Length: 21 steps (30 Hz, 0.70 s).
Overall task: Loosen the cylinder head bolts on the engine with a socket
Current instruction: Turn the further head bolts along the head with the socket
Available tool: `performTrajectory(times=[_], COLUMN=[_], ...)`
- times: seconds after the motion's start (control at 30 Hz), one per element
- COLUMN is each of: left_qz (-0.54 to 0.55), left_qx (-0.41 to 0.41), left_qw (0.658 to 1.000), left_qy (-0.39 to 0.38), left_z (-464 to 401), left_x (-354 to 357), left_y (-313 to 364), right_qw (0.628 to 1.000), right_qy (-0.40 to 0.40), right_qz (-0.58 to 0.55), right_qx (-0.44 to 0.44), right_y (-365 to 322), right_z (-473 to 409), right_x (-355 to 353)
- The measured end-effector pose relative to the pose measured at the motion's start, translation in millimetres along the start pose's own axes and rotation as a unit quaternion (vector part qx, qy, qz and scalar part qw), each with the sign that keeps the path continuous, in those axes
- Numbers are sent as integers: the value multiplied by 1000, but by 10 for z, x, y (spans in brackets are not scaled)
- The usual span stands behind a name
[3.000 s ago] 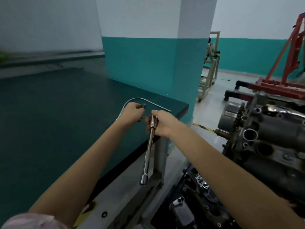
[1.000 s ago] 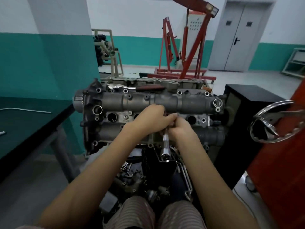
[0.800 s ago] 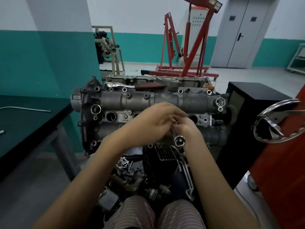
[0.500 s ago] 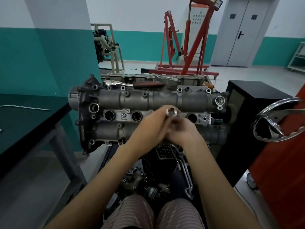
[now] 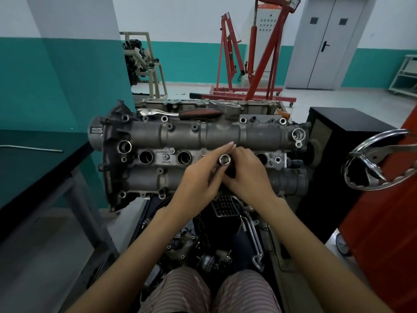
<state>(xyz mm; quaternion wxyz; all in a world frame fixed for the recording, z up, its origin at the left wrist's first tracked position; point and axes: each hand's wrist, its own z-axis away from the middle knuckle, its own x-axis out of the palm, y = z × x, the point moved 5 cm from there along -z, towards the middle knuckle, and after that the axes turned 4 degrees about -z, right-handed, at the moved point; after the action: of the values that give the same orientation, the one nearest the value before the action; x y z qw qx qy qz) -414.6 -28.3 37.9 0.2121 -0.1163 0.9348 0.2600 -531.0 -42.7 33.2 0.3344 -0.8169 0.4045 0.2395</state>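
Two hands meet in front of the grey cast-metal engine cylinder head point(image 5: 203, 141). We see the chrome socket on its extension bar point(image 5: 224, 159) between them, open end facing the camera, long axis running away downward. Our right hand point(image 5: 246, 175) grips it; the left hand point(image 5: 200, 177) lies alongside, fingers extended and touching it.

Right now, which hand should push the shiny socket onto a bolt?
Probably the right hand. It looks wrapped round the tool below the socket, whose open end faces up. The left hand has straight fingers only resting beside it, so it can guide.
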Motion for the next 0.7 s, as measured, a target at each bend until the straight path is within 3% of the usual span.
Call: performTrajectory(times=[0.13,0.27,0.53,0.6,0.7], left_qz=[-82,-179,-258,-285,-245], left_qx=[5,45,183,217,185], left_qw=[993,981,948,934,948], left_qy=[79,53,-38,-6,86], left_z=[-110,-307,-371,-415,-404], left_x=[-151,-121,-11,17,5], left_y=[44,79,6,-9,-97], right_qw=[991,966,968,967,979], right_qy=[-11,-57,-120,-126,-64], right_qz=[119,237,141,136,115], right_qx=[-57,-84,-168,-177,-153], right_y=[16,90,82,85,102], right_z=[-225,-313,-312,-300,-262], right_x=[3,78,55,38,-18])
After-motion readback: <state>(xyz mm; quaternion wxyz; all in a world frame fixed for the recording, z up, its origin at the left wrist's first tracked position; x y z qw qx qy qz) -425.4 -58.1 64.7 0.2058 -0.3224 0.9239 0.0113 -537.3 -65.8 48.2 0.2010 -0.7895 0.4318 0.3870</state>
